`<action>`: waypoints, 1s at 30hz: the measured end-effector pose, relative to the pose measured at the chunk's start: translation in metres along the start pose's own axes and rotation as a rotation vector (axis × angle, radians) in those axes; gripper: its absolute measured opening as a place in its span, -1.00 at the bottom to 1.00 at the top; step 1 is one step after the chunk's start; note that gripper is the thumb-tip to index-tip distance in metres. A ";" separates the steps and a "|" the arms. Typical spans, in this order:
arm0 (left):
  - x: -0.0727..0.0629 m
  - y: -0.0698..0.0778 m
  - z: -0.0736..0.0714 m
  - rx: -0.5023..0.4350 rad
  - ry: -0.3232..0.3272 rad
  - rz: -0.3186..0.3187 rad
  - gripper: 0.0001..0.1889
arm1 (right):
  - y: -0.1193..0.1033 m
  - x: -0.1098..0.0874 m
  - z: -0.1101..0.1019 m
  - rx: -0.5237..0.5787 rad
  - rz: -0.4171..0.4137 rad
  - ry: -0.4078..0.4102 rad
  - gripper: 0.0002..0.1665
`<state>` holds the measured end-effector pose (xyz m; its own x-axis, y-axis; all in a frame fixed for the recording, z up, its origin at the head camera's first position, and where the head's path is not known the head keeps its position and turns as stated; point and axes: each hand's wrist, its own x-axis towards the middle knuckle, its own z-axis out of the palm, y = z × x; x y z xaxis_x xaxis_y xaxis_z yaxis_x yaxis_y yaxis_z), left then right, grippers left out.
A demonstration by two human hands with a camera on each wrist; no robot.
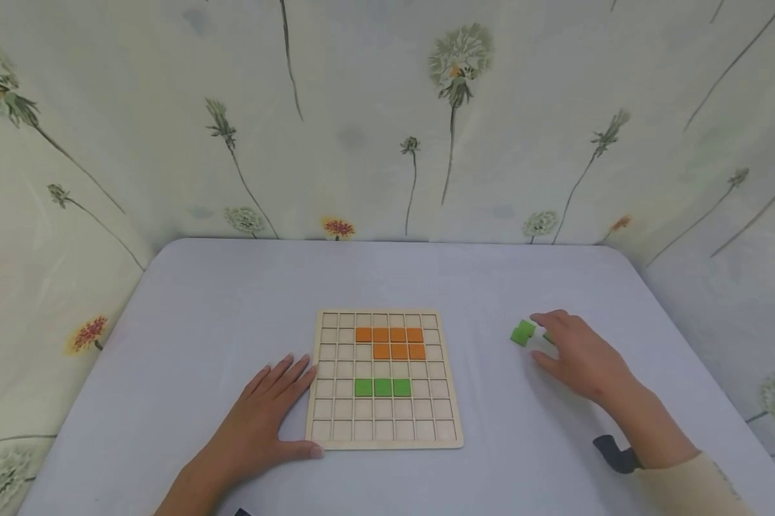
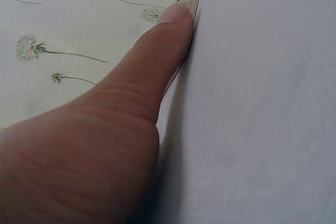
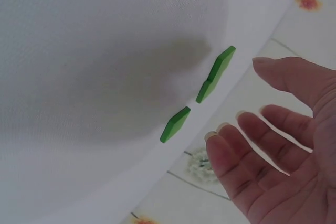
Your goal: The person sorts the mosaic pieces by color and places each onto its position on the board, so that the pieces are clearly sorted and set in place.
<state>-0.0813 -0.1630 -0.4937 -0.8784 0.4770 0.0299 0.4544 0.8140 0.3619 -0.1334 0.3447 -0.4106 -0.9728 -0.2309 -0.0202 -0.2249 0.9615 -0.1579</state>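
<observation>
A square wooden grid board (image 1: pixel 387 444) lies on the table, with several orange tiles (image 1: pixel 397 335) in two rows and three green tiles (image 1: pixel 383 388) lower down. My left hand (image 1: pixel 264 408) rests at the board's left side, fingers spread and straight. Its thumb (image 2: pixel 168 30) touches the near edge in the left wrist view. Over on the right, my right hand (image 1: pixel 583 358) hovers at loose green tiles (image 1: pixel 522 332), thumb and fingers apart with nothing between them. A separate green tile (image 3: pixel 175 124) shows in the right wrist view, partly hidden by the hand in the head view.
A white cloth covers the table (image 1: pixel 252 287). Behind and beside it hangs a flower-printed curtain (image 1: pixel 361 143). A dark strap end (image 1: pixel 616 455) sticks out by the right wrist.
</observation>
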 end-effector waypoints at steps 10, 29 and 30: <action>0.000 0.001 -0.002 -0.004 -0.009 -0.011 0.26 | 0.015 0.004 0.002 0.006 0.055 -0.044 -0.30; -0.002 0.001 0.000 0.009 0.025 0.008 0.24 | 0.040 0.015 0.007 0.077 0.181 -0.121 -0.41; -0.002 0.000 0.000 0.009 0.030 0.011 0.24 | 0.041 0.016 0.006 0.084 0.191 -0.128 -0.41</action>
<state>-0.0796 -0.1636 -0.4936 -0.8772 0.4761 0.0616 0.4653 0.8118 0.3528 -0.1579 0.3792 -0.4237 -0.9810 -0.0682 -0.1815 -0.0269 0.9749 -0.2208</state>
